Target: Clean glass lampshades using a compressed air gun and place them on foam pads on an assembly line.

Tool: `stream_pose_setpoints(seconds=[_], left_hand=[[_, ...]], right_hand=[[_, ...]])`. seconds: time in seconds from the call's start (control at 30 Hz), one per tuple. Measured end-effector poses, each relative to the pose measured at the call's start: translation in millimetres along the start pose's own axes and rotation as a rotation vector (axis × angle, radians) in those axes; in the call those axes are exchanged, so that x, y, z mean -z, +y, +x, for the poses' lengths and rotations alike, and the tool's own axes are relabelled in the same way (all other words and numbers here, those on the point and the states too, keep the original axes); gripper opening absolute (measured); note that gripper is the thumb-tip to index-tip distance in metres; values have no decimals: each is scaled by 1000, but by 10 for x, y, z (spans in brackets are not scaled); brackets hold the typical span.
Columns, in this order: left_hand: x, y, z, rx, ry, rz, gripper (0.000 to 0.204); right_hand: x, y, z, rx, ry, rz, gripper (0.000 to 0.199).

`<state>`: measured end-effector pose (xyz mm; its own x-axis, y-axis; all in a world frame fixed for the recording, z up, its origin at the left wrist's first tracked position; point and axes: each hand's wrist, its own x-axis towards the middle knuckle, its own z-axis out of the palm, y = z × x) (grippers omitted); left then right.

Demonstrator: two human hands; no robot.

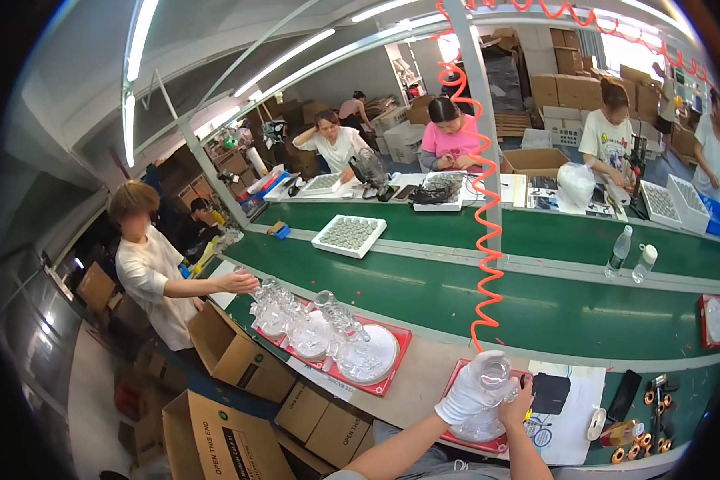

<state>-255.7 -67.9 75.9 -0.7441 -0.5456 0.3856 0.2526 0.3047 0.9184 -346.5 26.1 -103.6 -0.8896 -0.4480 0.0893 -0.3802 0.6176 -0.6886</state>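
Observation:
In a white glove, my left hand grips a clear, rounded glass-like piece at the lower middle. My bare right hand is closed close against the piece's right side. A bit of yellow and black shows by its fingers, but what it holds is hard to make out. Under both hands lies a red tray with more clear material on it. The lower end of a coiled orange hose comes down just behind the piece.
Red trays with clear pieces stand to my left, where a co-worker's hand reaches. Right of me are a black box, papers, a mouse, a phone and copper-coloured rings. Open cartons sit lower left.

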Motion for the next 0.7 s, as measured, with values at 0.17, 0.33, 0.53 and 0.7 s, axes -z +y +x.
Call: stream_pose_setpoints(seconds=[0.17,0.33,0.53,0.7], left_hand=[[-61,-19,-1,103,17,-165,57],[-106,-1,-37,117,46,-89,56],[-111,-26,-4,83,73,-145,54],[26,53,115,57,55,-75,37]], right_hand=[[-62,115,-37,70,100,21,46],[23,72,-52,-56,9,99,37],[-48,28,-15,-99,83,195,66],[-1,-82,2,-83,38,121,32]])
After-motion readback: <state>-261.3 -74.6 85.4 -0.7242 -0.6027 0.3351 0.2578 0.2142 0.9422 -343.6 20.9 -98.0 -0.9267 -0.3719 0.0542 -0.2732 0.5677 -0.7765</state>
